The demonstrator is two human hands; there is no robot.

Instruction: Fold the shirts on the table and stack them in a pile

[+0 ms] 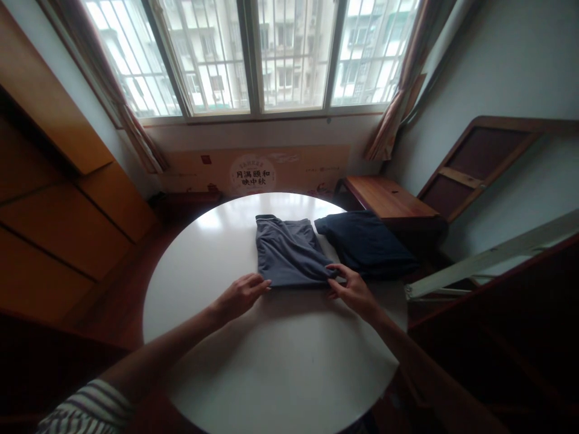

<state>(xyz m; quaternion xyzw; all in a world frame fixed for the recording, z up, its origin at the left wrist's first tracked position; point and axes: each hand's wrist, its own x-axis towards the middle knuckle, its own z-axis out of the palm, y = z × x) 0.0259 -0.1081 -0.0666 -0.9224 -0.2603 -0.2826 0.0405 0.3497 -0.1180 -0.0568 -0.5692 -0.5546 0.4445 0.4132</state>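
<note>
A grey garment [289, 256], folded to a rough square, lies on the round white table [199, 313]. Its top left corner shows a dark band with a thin white edge, and creases run slantwise across it. My left hand [245, 293] is closed on the near left corner, fingertips at the folded edge. At the near right corner, my right hand [355, 292] grips the cloth between thumb and fingers. Just right of the grey garment lies a dark navy folded garment [366, 244], touched by neither hand.
Behind the table to the right stands a wooden bench or low table [389, 196]. A brown-framed board [484, 160] leans against the right wall. Orange-brown cabinets [58, 223] line the left side. A barred window [253, 60] and a printed banner [194, 169] are at the back.
</note>
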